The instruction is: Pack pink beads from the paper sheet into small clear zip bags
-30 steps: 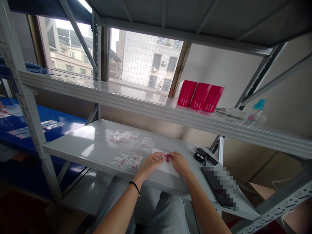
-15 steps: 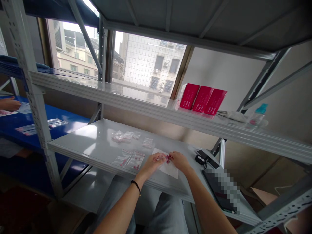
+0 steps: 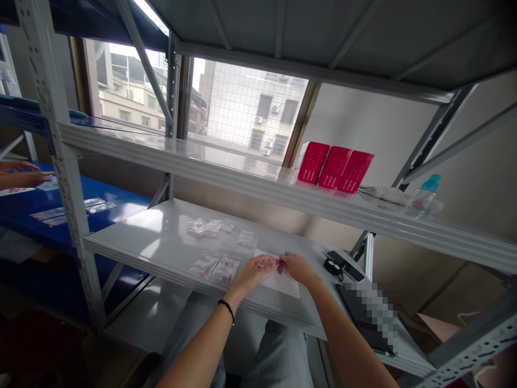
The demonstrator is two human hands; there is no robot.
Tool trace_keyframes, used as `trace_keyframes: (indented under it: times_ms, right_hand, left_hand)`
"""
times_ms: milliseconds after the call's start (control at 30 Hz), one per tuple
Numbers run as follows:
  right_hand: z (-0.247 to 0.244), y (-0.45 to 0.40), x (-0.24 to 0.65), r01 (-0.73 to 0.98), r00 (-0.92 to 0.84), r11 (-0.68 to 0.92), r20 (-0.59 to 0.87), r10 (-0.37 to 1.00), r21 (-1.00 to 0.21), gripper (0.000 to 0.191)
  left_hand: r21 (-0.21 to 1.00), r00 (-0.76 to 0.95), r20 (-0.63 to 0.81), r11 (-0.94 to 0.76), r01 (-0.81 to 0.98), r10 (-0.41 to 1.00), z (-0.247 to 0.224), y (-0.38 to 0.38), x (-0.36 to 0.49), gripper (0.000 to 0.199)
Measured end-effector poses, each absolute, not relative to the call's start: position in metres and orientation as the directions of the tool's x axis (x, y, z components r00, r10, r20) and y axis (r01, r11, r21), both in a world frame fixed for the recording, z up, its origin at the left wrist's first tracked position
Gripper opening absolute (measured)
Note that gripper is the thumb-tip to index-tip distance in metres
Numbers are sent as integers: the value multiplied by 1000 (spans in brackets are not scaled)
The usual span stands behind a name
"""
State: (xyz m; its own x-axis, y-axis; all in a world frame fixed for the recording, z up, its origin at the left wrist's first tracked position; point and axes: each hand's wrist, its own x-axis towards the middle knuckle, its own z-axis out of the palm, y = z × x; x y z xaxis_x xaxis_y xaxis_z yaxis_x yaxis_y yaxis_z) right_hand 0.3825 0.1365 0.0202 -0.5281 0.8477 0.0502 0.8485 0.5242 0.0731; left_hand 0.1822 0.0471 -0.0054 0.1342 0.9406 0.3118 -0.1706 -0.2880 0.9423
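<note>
Pinching pink pieces [image 3: 278,264], left hand [image 3: 253,273] and right hand [image 3: 297,269] together above white paper [image 3: 283,286].

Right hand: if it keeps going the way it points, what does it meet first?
The right hand points at the small pink cluster at its fingertips, probably touching it already, though depth is unclear. Just beyond is the left hand.

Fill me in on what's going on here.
A seated person holds small pink pieces between the left hand and right hand, above a white sheet on a grey metal shelf. Small clear bags lie beside the left hand. A co-worker's hand is over a blue shelf.
</note>
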Motion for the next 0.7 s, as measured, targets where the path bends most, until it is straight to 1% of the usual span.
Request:
trace_keyframes:
  times_ms: [133,233,400,500,567,633,700]
  right_hand:
    - [20,136,390,833,-553,553,68,830,25,25]
    - [23,130,395,824,-559,566,120,821,-34,26]
    - [50,106,393,773,-563,614,271,781,-162,26]
    - [74,85,381,669,-567,685,399,721,-287,26]
    - [87,75,370,559,-613,756,445,653,-340,24]
    - [96,68,362,474,-695,809,418,586,-347,24]
    - [99,64,360,433,-727,823,397,560,-367,26]
  left_hand:
    - [955,129,283,-267,-126,950,-3,46,182,41]
    - [961,128,269,-256,-109,955,-1,44,182,44]
    - [936,161,317,-281,-212,935,-1,42,182,36]
    - [939,170,292,-247,-241,941,-2,43,182,36]
    - [934,180,293,-240,-266,939,-2,42,181,38]
    - [915,186,327,-262,-306,927,-1,41,181,40]
    - [894,186,360,-280,-350,914,0,40,180,41]
